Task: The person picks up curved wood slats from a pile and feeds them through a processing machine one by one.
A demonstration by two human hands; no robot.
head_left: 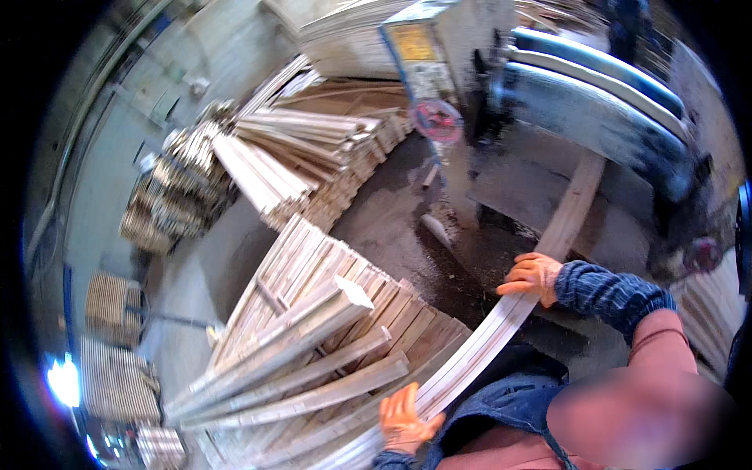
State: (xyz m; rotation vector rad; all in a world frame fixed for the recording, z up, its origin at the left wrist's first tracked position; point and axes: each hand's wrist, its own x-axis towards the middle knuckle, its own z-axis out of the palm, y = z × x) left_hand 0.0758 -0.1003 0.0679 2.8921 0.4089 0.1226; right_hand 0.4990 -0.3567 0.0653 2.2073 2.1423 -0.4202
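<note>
A long wooden board (478, 342), with lengthwise lines that may be seams between strips, runs from the lower edge up to the right. Its far end lies under the blue roller (587, 117) of a machine. My right hand (534, 279), in an orange glove, wraps over the board partway along it. Lower down, my left hand (404, 420), also gloved in orange, grips the same board near my body. The board's near end is partly hidden by that hand. Just left of it, several loose boards (321, 392) lie across a wide stack of planks (399, 313).
A machine post (446, 157) with a red round part stands left of the rollers. Farther left are large wood stacks (313, 157) and bundled slats (117, 376) on the floor. More boards (709, 313) lean at the right. Dark debris covers the floor beneath the machine.
</note>
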